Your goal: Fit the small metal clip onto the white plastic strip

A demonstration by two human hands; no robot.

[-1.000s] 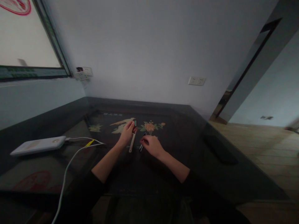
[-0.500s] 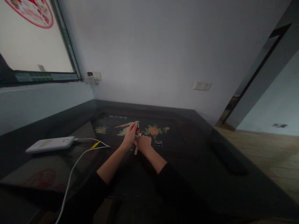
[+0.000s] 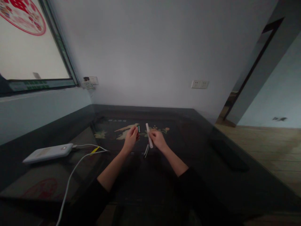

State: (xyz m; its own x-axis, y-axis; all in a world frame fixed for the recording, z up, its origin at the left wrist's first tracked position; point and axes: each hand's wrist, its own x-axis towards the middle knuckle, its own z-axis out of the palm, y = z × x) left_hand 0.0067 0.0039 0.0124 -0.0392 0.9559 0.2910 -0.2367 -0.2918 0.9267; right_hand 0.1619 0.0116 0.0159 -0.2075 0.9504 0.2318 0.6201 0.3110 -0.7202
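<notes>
My left hand (image 3: pixel 131 138) is closed on a small rectangular piece (image 3: pixel 139 128), dark green with a pale edge; what kind of thing it is, I cannot make out. To its right, my right hand (image 3: pixel 158 138) pinches a slim white stick (image 3: pixel 149 135) near its middle. The stick is held up at a slant, apart from the piece in the left hand. Thin pale lines (image 3: pixel 146 150) show just below the stick; whether they are objects or reflections in the glossy top, I cannot tell.
Both hands are over a dark glossy table (image 3: pixel 188 125) with a bird-and-flower picture. On the left lies a white power bank (image 3: pixel 49 153) with a white cable (image 3: pixel 70 177) bearing a yellow tag (image 3: pixel 94 150). A dark flat object (image 3: pixel 229 155) lies at the right.
My hands have moved apart; the right one went rightward with the white stick, now more fully visible. The small clear box seen beside the right hand before is hidden now. The view shifted slightly.
</notes>
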